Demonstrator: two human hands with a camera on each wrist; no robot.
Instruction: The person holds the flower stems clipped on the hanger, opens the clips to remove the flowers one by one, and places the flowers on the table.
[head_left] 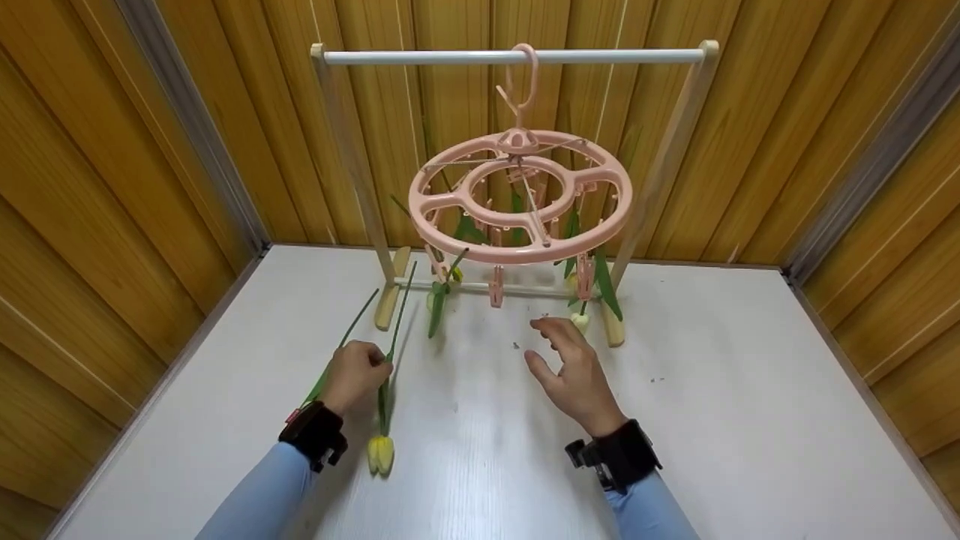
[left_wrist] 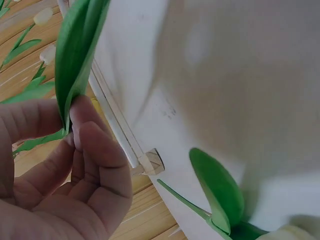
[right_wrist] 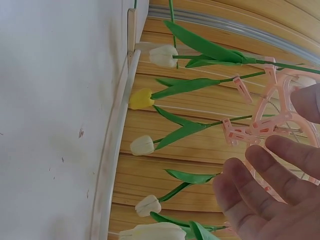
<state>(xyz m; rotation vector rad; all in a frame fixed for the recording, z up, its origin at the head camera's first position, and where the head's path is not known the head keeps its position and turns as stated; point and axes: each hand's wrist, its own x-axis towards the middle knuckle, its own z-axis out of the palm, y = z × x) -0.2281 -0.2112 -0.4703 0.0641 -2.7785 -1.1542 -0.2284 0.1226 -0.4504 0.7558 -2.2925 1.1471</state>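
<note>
Yellow flower [head_left: 381,454]: left hand [head_left: 357,377] is covering part of its stem. Leftmost flower [head_left: 318,387]: left arm [head_left: 259,487] is hiding its bloom. Lowest white flower [right_wrist: 152,233], right wrist view: bottom edge is cropping it. Specks [head_left: 516,346]: are appearing too small to identify.

Booth-like workspace: wood-look plank walls [head_left: 82,210] on three sides of a white tabletop [head_left: 735,427]

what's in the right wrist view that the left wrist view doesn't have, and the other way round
Only the right wrist view shows the right hand, holding nothing, and the pink hanger with its clips.
Only the left wrist view shows the left hand, pinching a tulip by its leafy stem.
Both show hanging white tulips, the white tabletop and wooden panels.
</note>
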